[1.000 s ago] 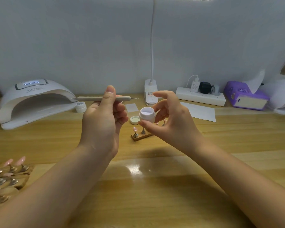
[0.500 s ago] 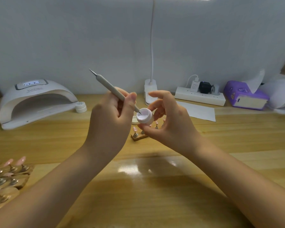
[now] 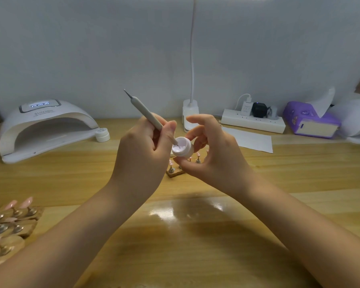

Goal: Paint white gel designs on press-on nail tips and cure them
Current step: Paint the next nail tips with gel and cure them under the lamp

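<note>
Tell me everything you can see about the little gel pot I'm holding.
The gel pot is a small round white jar, plastic by its look, with its lid off and pale pinkish-white gel filling it. It is held above the wooden table, tilted with its mouth toward the left. The right hand pinches it between thumb and fingers. The lower tip of the grey dotting pen, held by the left hand, dips into the gel.

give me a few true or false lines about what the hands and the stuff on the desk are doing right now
1. The left hand holds a dotting pen with its tip in the gel pot. True.
2. The right hand rests flat on the table. False: it holds the gel pot up.
3. The nail lamp sits at the far left. True.
4. The tissue box is green. False: purple.
5. A small nail stand lies behind the hands. True.
</note>
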Demonstrator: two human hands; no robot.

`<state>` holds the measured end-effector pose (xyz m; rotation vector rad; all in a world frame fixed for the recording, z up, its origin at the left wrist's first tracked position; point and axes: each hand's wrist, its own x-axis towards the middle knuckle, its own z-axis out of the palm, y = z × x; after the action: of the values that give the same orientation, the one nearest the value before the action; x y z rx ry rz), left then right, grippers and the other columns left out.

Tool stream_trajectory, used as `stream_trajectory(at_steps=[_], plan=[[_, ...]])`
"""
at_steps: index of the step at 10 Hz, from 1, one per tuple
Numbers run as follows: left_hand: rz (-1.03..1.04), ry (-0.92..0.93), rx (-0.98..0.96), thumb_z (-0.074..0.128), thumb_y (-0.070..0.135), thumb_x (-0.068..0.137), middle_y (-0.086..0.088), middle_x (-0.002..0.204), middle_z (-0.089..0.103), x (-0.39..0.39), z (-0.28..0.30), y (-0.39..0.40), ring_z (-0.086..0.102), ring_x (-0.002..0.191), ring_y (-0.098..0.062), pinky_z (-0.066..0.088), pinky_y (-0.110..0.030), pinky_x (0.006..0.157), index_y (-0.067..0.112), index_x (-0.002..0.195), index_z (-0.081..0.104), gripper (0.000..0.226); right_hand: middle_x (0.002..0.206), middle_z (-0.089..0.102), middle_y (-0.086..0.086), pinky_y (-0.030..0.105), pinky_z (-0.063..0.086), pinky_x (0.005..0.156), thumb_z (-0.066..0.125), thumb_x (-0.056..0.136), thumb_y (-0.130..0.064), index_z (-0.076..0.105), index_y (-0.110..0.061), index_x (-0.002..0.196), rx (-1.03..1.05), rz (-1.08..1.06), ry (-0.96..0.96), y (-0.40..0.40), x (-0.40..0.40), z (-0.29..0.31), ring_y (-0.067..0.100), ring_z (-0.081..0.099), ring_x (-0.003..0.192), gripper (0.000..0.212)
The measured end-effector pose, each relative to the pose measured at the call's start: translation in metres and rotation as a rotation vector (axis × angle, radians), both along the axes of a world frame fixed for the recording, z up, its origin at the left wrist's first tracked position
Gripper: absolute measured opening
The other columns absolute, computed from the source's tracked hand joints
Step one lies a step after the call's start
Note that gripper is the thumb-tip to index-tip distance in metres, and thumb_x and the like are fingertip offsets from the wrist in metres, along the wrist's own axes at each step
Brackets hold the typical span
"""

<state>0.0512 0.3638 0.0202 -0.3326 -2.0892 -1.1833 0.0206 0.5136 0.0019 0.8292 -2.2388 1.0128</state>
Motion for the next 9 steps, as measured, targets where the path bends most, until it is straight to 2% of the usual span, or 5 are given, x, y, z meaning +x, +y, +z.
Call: stream_trajectory(at_steps=[7, 9], plan=[[-0.001, -0.015, -0.033, 0.051, 0.031, 0.097, 0.006, 0.066, 0.058, -0.0019, -0.0038, -0.0003, 0.057, 0.066, -0.01, 0.043, -0.021, 0.054, 0.021, 0.085, 0.056, 0.017, 0.096, 0.062, -0.004, 0.019, 0.053, 0.071, 0.085, 0.07, -0.024, 0.044, -0.014, 0.129, 0.014, 0.0, 0.003, -0.0015, -0.0006, -0.0007, 0.005, 0.058, 0.075, 0.073], [0.002, -0.017, -0.027, 0.051, 0.031, 0.098, 0.008, 0.064, 0.057, -0.0018, -0.0036, -0.0004, 0.056, 0.063, -0.006, 0.04, -0.013, 0.051, 0.022, 0.084, 0.056, 0.017, 0.095, 0.062, -0.003, 0.02, 0.053, 0.071, 0.085, 0.07, -0.022, 0.044, -0.012, 0.129, 0.007, 0.004, 0.003, -0.0014, -0.0001, 0.0001, 0.004, 0.058, 0.074, 0.072]])
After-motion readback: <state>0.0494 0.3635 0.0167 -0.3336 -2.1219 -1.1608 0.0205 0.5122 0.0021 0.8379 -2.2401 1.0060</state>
